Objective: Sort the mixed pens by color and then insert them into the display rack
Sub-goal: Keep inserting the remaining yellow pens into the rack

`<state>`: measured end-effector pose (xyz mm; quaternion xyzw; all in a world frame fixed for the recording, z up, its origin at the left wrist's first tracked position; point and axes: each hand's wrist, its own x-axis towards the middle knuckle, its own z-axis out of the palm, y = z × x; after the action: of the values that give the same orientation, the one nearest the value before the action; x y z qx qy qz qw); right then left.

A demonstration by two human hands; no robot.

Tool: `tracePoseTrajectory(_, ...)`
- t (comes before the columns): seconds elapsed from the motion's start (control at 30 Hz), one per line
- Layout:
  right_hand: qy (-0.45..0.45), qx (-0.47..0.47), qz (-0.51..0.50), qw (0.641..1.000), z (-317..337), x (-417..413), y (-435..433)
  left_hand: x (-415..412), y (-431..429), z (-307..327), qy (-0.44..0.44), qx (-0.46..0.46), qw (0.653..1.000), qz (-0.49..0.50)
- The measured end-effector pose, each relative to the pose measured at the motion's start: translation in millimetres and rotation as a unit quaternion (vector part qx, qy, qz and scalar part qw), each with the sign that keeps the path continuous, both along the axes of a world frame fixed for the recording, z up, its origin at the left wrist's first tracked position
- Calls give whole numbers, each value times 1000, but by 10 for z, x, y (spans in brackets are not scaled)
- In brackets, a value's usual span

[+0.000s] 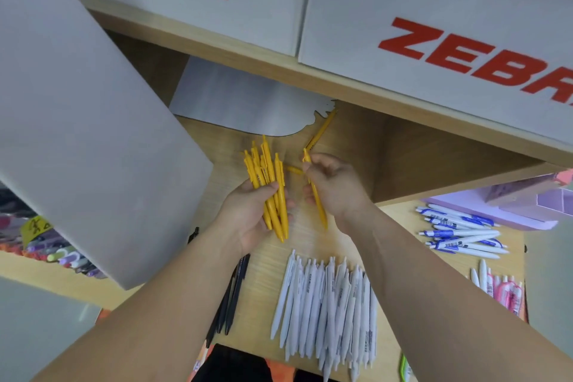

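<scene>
Plainly light, stiff and slick, the yellow pens (269,186) sit bunched in the left hand (248,214), gripped mid-barrel, while the right hand (335,189) pinches a single yellow pen (317,195).

You are viewing a wooden worktop (266,260) carrying white pens (328,304), black pens (231,298), blue-and-white pens (462,232), pink pens (502,288) and one loose yellow pen (321,130).
</scene>
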<state>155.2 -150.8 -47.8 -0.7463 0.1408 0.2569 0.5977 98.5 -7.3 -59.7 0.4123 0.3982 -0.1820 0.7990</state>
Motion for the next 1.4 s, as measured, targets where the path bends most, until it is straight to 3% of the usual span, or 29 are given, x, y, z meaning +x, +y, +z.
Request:
tracePoseTrajectory(0.07,3,-37,-10,999,-75,113,29,-25,36,-3,-7,-30,999,18)
tracePoseTrajectory(0.13,-17,-133,-23,991,-164,259,50,-52,71,-5,-15,-48,998,26)
tracePoseTrajectory(0.23,-27,-286,-14,958,-220,461,87,-137,126,2,-35,-59,997,27)
tracePoseTrajectory(0.43,-35,-432,79,898,-314,713,236,-404,228,-19,-32,-56,996,54)
tracePoseTrajectory(0.53,-44,-429,88,898,-274,670,207,-488,258,-16,-23,-57,996,65)
tracePoseTrajectory(0.73,-104,-321,145,930,-201,395,155,-560,274,33,-16,-47,996,75)
tracePoseTrajectory(0.9,-145,-325,285,890,-324,242,195,-591,299,58,-15,-47,995,83)
tracePoseTrajectory(1.1,-151,-419,319,836,-334,173,222,-620,271,69,-14,-50,994,98)
tracePoseTrajectory(1.27,-153,-377,309,860,-21,-28,38,-620,226,244,-20,-55,995,77)
tracePoseTrajectory(1.4,-119,-293,242,917,406,-454,-343,-662,214,453,-33,-59,997,42)
